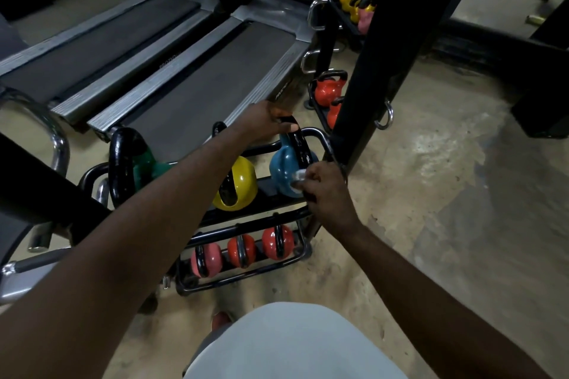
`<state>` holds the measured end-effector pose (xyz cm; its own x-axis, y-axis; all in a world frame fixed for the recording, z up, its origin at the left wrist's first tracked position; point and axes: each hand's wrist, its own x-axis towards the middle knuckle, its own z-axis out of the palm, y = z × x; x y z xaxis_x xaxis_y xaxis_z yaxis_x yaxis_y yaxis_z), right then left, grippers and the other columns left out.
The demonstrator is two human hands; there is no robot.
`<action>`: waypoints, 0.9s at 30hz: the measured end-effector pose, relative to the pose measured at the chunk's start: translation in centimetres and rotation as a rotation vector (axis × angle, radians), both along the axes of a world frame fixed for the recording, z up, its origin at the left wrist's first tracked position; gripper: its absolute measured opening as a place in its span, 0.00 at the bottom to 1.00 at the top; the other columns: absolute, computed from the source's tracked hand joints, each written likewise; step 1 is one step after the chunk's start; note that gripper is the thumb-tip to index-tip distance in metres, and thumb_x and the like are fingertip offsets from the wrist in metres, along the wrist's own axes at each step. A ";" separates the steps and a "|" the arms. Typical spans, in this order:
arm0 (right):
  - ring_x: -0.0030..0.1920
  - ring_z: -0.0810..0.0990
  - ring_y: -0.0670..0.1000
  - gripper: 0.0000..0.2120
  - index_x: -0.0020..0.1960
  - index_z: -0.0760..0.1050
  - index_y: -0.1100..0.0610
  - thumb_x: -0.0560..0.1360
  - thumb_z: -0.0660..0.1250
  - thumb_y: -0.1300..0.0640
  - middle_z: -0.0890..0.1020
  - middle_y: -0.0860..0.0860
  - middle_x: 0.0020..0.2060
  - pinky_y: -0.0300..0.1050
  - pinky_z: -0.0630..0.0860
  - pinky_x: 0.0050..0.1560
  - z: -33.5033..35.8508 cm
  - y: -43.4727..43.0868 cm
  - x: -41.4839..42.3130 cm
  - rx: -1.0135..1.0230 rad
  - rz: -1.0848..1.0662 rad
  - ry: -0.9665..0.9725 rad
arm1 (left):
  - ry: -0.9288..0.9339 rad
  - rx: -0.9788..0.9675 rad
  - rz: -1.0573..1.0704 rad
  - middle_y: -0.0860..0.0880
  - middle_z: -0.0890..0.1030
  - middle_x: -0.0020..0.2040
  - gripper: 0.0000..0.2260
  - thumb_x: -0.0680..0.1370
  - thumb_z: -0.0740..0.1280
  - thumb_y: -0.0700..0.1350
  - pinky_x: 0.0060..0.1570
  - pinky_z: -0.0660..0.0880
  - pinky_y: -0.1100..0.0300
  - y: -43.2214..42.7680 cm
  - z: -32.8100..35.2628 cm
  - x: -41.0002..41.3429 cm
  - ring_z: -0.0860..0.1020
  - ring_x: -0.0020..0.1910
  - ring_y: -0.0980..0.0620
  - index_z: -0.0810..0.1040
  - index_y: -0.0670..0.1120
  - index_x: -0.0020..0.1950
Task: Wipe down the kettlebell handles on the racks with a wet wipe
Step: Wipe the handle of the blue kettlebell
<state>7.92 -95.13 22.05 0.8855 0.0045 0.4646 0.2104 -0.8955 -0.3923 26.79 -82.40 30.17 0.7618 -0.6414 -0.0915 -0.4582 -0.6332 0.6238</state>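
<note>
A blue kettlebell point(284, 164) with a black handle stands at the right end of the top shelf of a black rack point(317, 133). My left hand point(263, 124) grips the top of that handle. My right hand point(326, 191) pinches a white wet wipe point(298, 177) against the handle's lower right side. A yellow kettlebell point(241, 183) stands beside the blue one, and a green kettlebell point(144, 163) with a large black handle is at the left end. On the bottom shelf sit a pink kettlebell point(211, 258) and two red kettlebells point(278, 241).
Two treadmills point(197, 86) lie behind the rack. A black upright post point(366, 77) rises right of it, with a steel ring. A second rack point(326, 95) behind holds red, yellow and pink kettlebells. Chrome bars stand at the left. Bare concrete floor stretches right.
</note>
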 end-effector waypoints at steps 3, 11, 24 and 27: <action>0.52 0.73 0.49 0.13 0.55 0.82 0.55 0.72 0.73 0.63 0.74 0.51 0.50 0.45 0.76 0.53 0.1 -0.7 0.1 0.129 -0.024 0.008 | 0.007 -0.010 0.012 0.51 0.82 0.60 0.18 0.76 0.70 0.55 0.57 0.70 0.61 -0.1 -0.1 0.0 0.78 0.59 0.52 0.80 0.50 0.64; 0.60 0.80 0.44 0.12 0.60 0.82 0.53 0.79 0.67 0.62 0.84 0.46 0.57 0.44 0.76 0.65 2.0 -1.4 2.6 1.015 -0.136 0.200 | -0.173 -0.325 0.404 0.47 0.81 0.56 0.15 0.77 0.69 0.51 0.51 0.78 0.47 -0.1 -2.8 -4.3 0.80 0.52 0.47 0.80 0.48 0.62; 0.49 0.78 0.46 0.10 0.56 0.84 0.50 0.75 0.71 0.55 0.78 0.53 0.51 0.38 0.74 0.57 6.3 -4.8 8.8 0.278 0.137 0.359 | -0.554 -0.037 -0.030 0.46 0.57 0.80 0.34 0.71 0.70 0.48 0.66 0.68 0.46 0.5 -12.1 -19.0 0.64 0.74 0.44 0.65 0.50 0.77; 0.46 0.77 0.49 0.10 0.54 0.85 0.50 0.74 0.71 0.51 0.77 0.52 0.48 0.48 0.77 0.50 8.0 -4.2 10.1 -0.188 0.292 0.451 | -0.534 0.020 -0.034 0.45 0.57 0.80 0.31 0.73 0.68 0.50 0.65 0.69 0.46 0.2 -11.7 -18.6 0.66 0.72 0.43 0.66 0.50 0.76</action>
